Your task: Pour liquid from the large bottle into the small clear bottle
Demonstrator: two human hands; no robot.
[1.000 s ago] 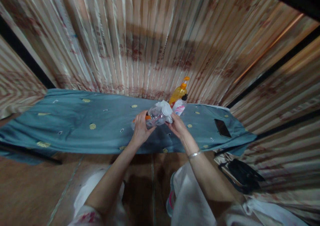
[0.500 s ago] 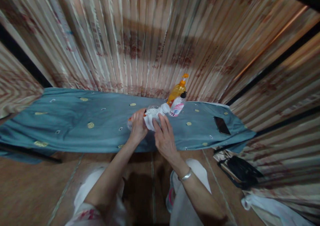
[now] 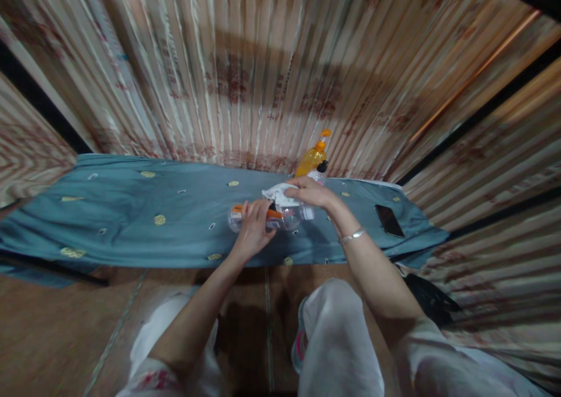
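My left hand (image 3: 255, 226) is wrapped round a clear plastic bottle (image 3: 290, 217) with an orange label and a white cap. The bottle lies on its side just over the cloth, its cap pointing right. In my right hand (image 3: 309, 191) is a crumpled white cloth (image 3: 279, 193), gripped between the fingers and resting against the bottle's far upper side. Behind my right hand stands an amber pump bottle (image 3: 310, 161) with an orange pump. A white bottle with a black top (image 3: 322, 166) is mostly hidden by that hand.
A blue-green patterned cloth (image 3: 123, 210) covers the long narrow table. A dark phone (image 3: 388, 220) lies at its right end. Pleated curtains (image 3: 245, 81) hang behind, with black frame bars (image 3: 491, 104) at the sides. A black bag (image 3: 432, 297) sits on the floor at right.
My right hand has moved up and right with the white cloth, baring the bottle's neck. The bottle has turned to lie nearly level. My right forearm has swung outward.
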